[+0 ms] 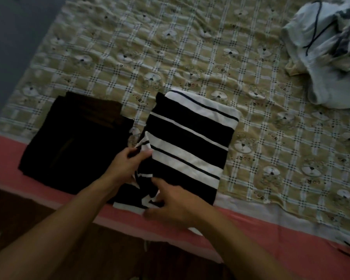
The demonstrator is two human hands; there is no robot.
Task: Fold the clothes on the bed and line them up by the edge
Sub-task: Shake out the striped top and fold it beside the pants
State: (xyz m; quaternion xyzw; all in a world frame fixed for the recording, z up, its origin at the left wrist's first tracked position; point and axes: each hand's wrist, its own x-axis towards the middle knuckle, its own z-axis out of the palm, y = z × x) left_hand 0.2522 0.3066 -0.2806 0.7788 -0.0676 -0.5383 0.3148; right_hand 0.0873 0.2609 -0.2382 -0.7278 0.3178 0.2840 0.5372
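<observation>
A black-and-white striped garment (192, 138) lies folded near the bed's front edge. My left hand (127, 164) pinches a loose striped flap at its left side. At the garment's near corner my right hand (174, 203) holds the cloth, fingers curled on a white strip. To the left lies a folded black garment (73, 142), flat and touching nothing but the bed. An unfolded pale grey garment (327, 57) with dark cords is heaped at the far right.
The bed is covered by a tan checked sheet (170, 57) with bear prints. A pink mattress edge (251, 225) runs along the front. Dark floor (109, 249) lies below it, and a grey wall (8, 37) stands at left.
</observation>
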